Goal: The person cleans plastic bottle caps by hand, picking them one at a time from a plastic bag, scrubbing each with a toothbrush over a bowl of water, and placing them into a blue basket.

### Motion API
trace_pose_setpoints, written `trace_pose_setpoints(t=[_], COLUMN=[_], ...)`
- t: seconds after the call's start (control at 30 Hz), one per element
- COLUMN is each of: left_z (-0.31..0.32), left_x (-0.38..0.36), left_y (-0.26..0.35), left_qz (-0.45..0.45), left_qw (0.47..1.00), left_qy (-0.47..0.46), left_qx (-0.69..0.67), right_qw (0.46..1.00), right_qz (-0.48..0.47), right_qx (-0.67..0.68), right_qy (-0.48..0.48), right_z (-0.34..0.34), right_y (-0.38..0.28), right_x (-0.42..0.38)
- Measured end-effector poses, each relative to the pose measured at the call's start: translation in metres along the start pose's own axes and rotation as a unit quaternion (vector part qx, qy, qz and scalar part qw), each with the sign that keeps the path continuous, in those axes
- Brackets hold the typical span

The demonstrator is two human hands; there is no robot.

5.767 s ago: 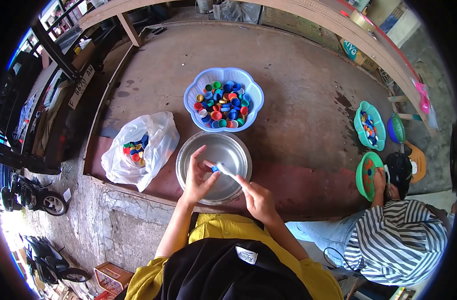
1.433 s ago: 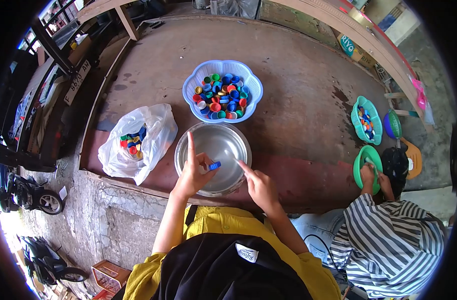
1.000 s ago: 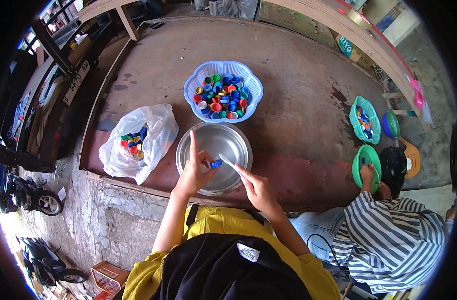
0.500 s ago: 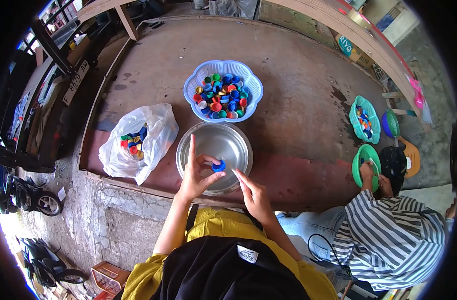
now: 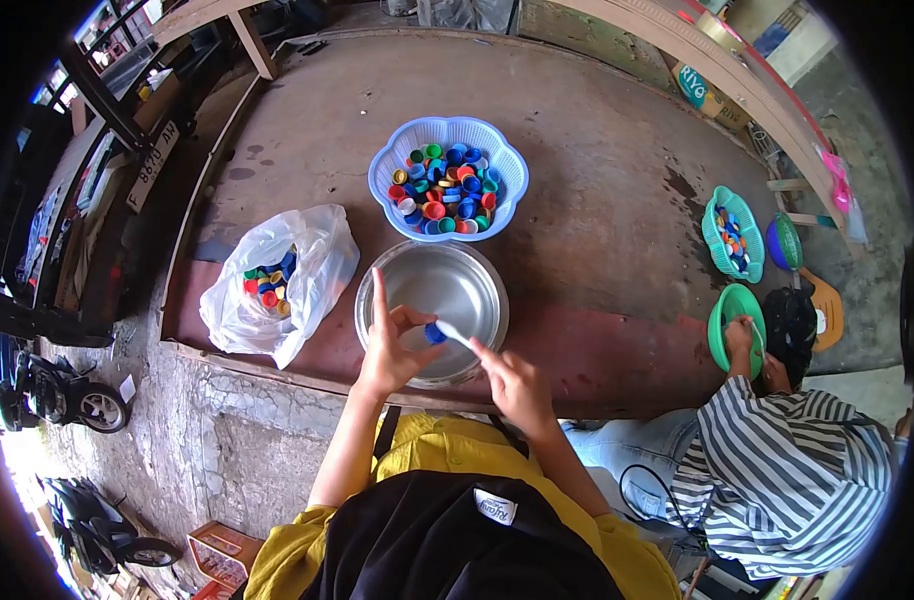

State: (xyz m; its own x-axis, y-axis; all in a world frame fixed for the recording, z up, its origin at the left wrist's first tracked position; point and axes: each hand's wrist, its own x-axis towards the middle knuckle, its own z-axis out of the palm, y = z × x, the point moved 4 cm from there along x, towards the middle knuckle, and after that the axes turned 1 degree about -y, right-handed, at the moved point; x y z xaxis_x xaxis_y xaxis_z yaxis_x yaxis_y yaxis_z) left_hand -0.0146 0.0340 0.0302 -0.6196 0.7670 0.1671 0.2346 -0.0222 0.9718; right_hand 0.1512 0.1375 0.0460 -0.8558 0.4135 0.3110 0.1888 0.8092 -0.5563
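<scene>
Between the thumb and a finger of my left hand [image 5: 390,350] is a blue bottle cap [image 5: 436,333], and the index finger points up and away. My right hand [image 5: 517,385] grips a slim white tool [image 5: 459,334], whose exact kind is hard to make out. The tool's far end meets the cap's rim or inside. Both hands are above the near part of a round metal bowl [image 5: 490,290]. Just beyond it stands a blue plastic basket [image 5: 379,160] full of mixed coloured caps.
An opened white plastic bag [image 5: 322,235] of caps lies left on the brown table [image 5: 597,150]. At right, a person in a striped shirt [image 5: 777,470] works over a green basin [image 5: 722,345] with a white tool. A turquoise basket [image 5: 715,240] of caps stands beyond.
The white tool has come leftward and now reaches the blue cap, where before it was a little apart. The cap has turned in my left fingers.
</scene>
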Motion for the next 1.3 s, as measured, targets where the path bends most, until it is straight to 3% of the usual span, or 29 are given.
trace_pose_setpoints(t=[0.07,0.17,0.2,0.3,0.33,0.43,0.47,0.6,0.73,0.87,0.97,1.0,1.1,1.17,1.2,1.3], left_z=[0.001,-0.001,-0.001,0.002,0.002,0.004,0.002,0.005,0.005,0.006,0.006,0.006,0.007,0.008,0.01,0.01], left_x=[0.0,0.0,0.0,0.0,0.001,0.003,0.003,0.003,0.006,0.005,0.006,0.007,0.008,0.007,0.009,0.007], left_y=[-0.008,-0.015,-0.015,-0.017,-0.015,-0.008,-0.007,-0.012,-0.017,-0.017,-0.015,-0.014,-0.01,-0.015,-0.015,-0.011], left_qz=[-0.022,-0.021,-0.015,-0.027,-0.028,-0.024,-0.018,-0.024,-0.014,-0.044,-0.031,-0.023,-0.036,-0.047,-0.051,-0.075], left_qw=[1.0,0.999,0.999,0.999,0.999,0.998,0.998,0.998,0.998,0.997,0.998,0.998,0.997,0.99,0.983,0.951], left_qy=[0.01,0.022,0.024,0.022,0.035,0.055,0.049,0.064,0.054,0.053,0.038,0.027,0.044,0.035,0.029,-0.022], left_qx=[-0.017,-0.032,-0.036,0.01,0.003,0.009,0.028,0.007,-0.01,-0.024,-0.042,-0.045,-0.047,-0.131,-0.174,-0.299], right_qw=[0.999,0.999,0.999,0.995,0.991,0.994,0.997,0.982,0.995,0.986,0.998,0.998,0.993,0.997,0.996,0.981], right_qz=[0.043,-0.003,-0.012,0.035,0.045,0.001,-0.004,0.052,-0.023,0.059,-0.041,0.012,0.052,-0.05,-0.075,0.035], right_qx=[-0.004,0.025,0.028,0.091,0.119,0.104,0.073,0.139,0.095,0.109,0.012,0.036,0.077,0.031,0.042,0.155], right_qy=[0.031,0.038,-0.01,-0.004,0.046,0.036,-0.025,0.115,-0.011,0.111,-0.037,-0.039,0.08,-0.041,-0.033,0.109], right_z=[0.003,0.0,0.006,0.014,0.011,0.019,0.025,0.013,0.023,0.003,0.012,0.011,-0.001,-0.002,0.0,-0.003], right_y=[0.009,-0.003,-0.005,0.013,0.013,0.01,0.011,0.028,0.017,0.031,0.02,0.03,0.042,0.022,0.019,0.041], right_x=[0.0,-0.001,-0.004,0.0,0.002,-0.003,-0.008,0.006,-0.004,0.007,-0.004,-0.002,0.004,-0.004,-0.003,0.01])
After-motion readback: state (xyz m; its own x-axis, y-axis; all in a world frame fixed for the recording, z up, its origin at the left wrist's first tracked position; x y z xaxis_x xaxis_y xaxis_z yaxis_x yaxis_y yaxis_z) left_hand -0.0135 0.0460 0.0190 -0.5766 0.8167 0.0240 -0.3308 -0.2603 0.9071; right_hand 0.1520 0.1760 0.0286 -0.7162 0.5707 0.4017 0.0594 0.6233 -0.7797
